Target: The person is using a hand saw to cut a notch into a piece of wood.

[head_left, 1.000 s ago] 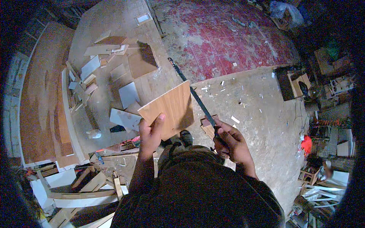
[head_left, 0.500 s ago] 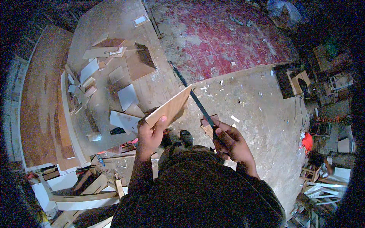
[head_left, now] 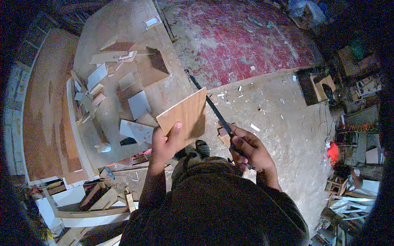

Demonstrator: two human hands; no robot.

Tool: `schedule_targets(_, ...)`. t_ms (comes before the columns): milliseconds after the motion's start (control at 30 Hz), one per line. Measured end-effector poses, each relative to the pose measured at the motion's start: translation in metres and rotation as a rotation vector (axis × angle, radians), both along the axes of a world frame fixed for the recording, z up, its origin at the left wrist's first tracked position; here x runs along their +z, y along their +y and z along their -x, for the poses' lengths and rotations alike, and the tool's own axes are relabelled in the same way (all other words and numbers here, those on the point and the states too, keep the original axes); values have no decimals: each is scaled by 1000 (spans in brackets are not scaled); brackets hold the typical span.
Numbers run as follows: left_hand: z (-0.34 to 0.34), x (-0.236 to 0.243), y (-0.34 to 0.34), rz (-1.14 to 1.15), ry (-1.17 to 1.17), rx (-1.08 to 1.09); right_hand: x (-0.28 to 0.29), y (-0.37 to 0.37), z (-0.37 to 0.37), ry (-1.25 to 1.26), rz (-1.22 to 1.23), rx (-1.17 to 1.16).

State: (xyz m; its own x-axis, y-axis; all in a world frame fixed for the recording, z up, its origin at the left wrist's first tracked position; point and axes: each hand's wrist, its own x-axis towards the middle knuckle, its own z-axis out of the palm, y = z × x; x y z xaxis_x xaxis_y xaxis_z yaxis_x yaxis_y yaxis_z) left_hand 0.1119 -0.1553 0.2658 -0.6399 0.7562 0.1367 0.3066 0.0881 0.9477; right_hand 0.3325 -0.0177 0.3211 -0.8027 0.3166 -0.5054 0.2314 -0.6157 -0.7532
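My left hand (head_left: 165, 143) grips a thin brown plywood board (head_left: 184, 115) by its near left edge, thumb flat on its face. The board is tilted, with its broad face showing. In my right hand (head_left: 250, 149) is a long, narrow, dark bar-shaped hand tool (head_left: 216, 110), held near its lower end with fingers wrapped round it. Its kind, file or saw, cannot be made out. The bar slants up and left, crossing the board's far right corner, which hides a short stretch of it. Whether the two touch is unclear.
A wooden worktop (head_left: 123, 24) on the left carries several board offcuts (head_left: 139, 104). Large wooden sheets (head_left: 47, 106) lie along its left side. Small scraps (head_left: 254, 127) litter the concrete floor, with red tiles (head_left: 246, 45) beyond. Wood pieces (head_left: 90, 215) are heaped at lower left.
The board has turned in my left hand, so more of its face shows. The dark tool has shifted slightly down and right with my right hand.
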Motion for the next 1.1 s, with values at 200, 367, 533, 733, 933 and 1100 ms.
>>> schedule_targets(200,3,2,5,-95,-323,100,-19,-14,7,27,-486,-100)
schedule_targets(367,13,4,-3,-188,-397,132,-14,-12,3,-36,-318,-54)
schedule_targets(533,18,2,-12,-195,-368,144,-17,-10,1,-36,-330,-88)
schedule_targets(733,26,19,-28,-106,-286,114,-13,8,-5,-2,-323,17)
schedule_targets(933,31,29,-44,-236,-525,358,-24,20,-8,175,-292,-284)
schedule_targets(1100,25,36,-46,-268,-480,333,-31,-6,10,240,-672,-214)
